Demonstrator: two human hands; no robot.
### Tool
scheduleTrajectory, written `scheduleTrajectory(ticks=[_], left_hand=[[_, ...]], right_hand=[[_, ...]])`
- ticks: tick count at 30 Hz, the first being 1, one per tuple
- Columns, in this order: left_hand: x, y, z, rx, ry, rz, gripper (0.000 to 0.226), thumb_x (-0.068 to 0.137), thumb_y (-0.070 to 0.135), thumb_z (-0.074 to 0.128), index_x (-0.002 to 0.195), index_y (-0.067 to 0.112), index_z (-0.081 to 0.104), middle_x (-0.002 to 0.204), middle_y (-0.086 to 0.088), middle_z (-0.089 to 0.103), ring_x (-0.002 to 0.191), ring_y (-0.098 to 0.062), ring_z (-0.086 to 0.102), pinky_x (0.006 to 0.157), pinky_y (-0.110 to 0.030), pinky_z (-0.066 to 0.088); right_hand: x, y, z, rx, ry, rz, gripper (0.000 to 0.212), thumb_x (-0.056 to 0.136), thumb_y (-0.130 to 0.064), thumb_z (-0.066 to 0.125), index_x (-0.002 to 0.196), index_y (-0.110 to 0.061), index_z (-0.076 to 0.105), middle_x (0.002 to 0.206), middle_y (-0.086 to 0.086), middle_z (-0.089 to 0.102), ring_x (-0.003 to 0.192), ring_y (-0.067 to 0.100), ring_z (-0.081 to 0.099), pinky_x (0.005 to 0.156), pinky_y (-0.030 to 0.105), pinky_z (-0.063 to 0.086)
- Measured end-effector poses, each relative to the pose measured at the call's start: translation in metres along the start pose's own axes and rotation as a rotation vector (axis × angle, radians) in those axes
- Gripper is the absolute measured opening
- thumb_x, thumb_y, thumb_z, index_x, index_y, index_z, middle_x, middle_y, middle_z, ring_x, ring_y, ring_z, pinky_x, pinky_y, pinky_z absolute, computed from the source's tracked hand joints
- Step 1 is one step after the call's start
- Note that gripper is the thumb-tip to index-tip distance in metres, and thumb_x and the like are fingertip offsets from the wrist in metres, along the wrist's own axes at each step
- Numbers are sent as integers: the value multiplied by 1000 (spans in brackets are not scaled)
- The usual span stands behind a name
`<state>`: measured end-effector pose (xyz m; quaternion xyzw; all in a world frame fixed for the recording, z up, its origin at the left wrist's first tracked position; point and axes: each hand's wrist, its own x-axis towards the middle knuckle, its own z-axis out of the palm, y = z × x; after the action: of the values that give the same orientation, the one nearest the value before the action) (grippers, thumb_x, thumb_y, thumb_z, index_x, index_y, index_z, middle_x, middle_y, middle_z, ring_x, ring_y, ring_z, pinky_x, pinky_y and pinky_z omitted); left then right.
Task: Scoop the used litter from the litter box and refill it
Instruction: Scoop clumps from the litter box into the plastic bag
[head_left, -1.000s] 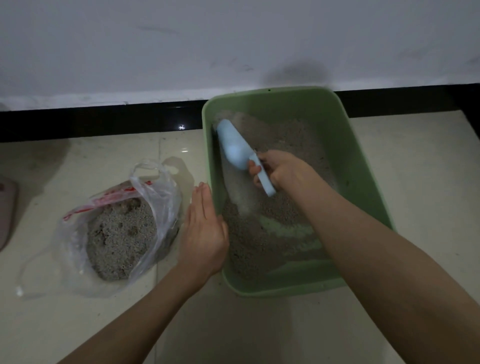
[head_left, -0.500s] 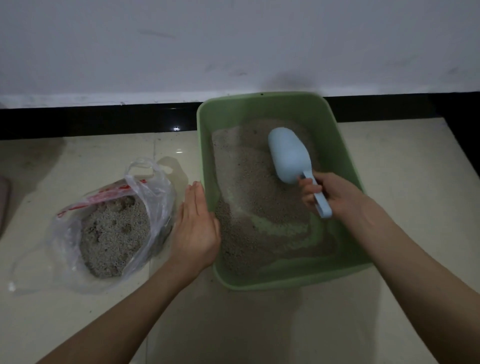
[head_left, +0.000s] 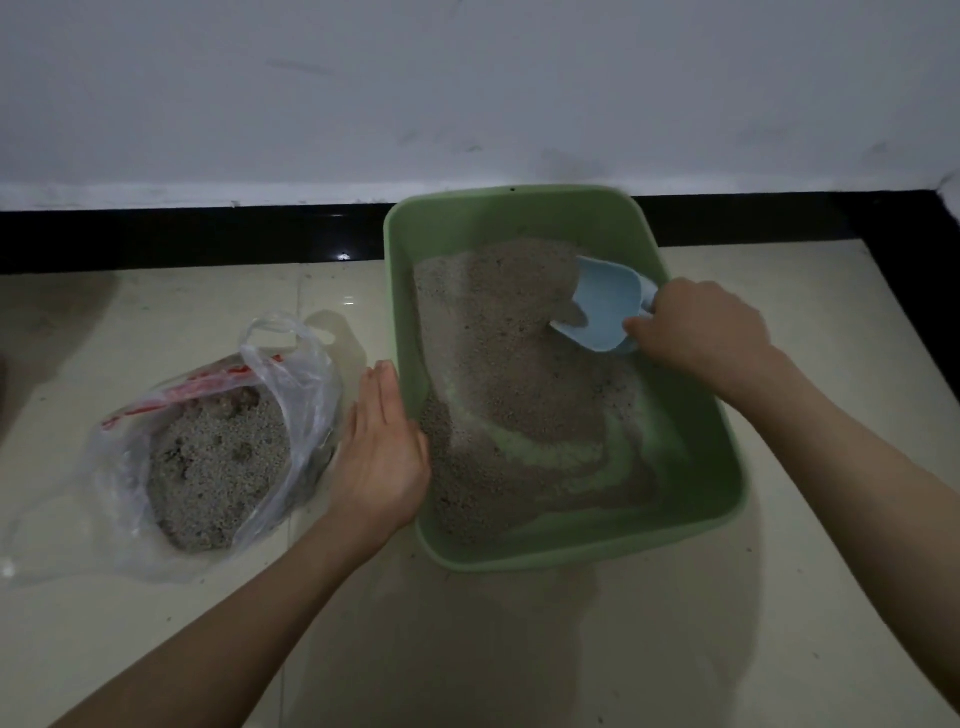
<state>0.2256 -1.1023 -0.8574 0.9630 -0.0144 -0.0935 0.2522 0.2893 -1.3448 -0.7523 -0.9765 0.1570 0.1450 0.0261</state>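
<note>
A green litter box (head_left: 519, 213) stands on the tiled floor against the wall, with grey-brown litter (head_left: 509, 364) heaped in its middle and bare green bottom showing near the front. My right hand (head_left: 698, 332) grips the handle of a light blue scoop (head_left: 602, 306), whose bowl lies open side up in the litter at the box's right side. My left hand (head_left: 379, 447) has straight fingers pressed flat against the outside of the box's left wall. A clear plastic bag (head_left: 291, 364) with red print lies open to the left, holding clumpy grey litter (head_left: 218, 462).
A white wall (head_left: 467, 88) with a black skirting strip (head_left: 182, 239) runs right behind the box. Pale glossy floor tiles (head_left: 519, 649) spread in front of and to both sides of the box. A dark shape shows at the far left edge.
My right hand moved the scoop from the box's far left corner across to the right side and turned its bowl open side up. The left hand stayed against the box wall.
</note>
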Motion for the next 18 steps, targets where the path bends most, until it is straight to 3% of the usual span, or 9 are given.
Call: scheduleTrajectory(ticks=[3, 6, 9, 11, 14, 18], left_hand=[[0, 0, -1, -2, 4, 1, 64, 94, 12, 33, 145, 0, -3, 155, -18, 3, 144, -27, 2, 117, -36, 5], [0, -1, 0, -25, 17, 14, 64, 93, 12, 34, 146, 0, -1, 155, -18, 4, 144, -26, 2, 117, -36, 4], [-1, -3, 3, -39, 32, 16, 62, 93, 13, 31, 146, 0, 0, 155, -18, 6, 144, -26, 3, 117, -36, 5], [0, -5, 5, -43, 44, 23, 63, 89, 18, 24, 146, 0, 2, 154, -19, 8, 144, -27, 5, 117, -37, 6], [0, -5, 8, -55, 56, 29, 67, 84, 22, 21, 146, 1, 3, 154, -19, 9, 144, -27, 5, 117, -36, 6], [-1, -2, 6, -81, 64, 27, 61, 93, 15, 26, 146, 3, -2, 155, -16, 3, 144, -22, -2, 114, -28, -2]], right_hand=[[3, -15, -14, -241, 108, -48, 15, 93, -24, 51, 91, -10, 54, 67, 5, 40, 69, 22, 47, 62, 30, 35], [15, -23, -27, -232, 147, -34, 17, 92, -26, 53, 89, -9, 51, 63, 5, 39, 63, 22, 45, 56, 28, 31], [31, -28, -23, -78, 162, -74, 21, 90, -29, 53, 85, -8, 49, 62, 4, 42, 55, 18, 44, 52, 24, 33], [41, -33, -10, 79, 79, -80, 21, 89, -28, 54, 84, -8, 52, 68, 6, 53, 57, 20, 50, 54, 25, 42], [55, -39, 18, 338, -81, 19, 19, 88, -26, 56, 87, -7, 55, 86, 12, 67, 69, 26, 63, 69, 36, 54], [60, -59, 51, 745, -153, 161, 30, 89, -24, 58, 102, 3, 56, 82, 13, 64, 71, 24, 62, 72, 39, 55]])
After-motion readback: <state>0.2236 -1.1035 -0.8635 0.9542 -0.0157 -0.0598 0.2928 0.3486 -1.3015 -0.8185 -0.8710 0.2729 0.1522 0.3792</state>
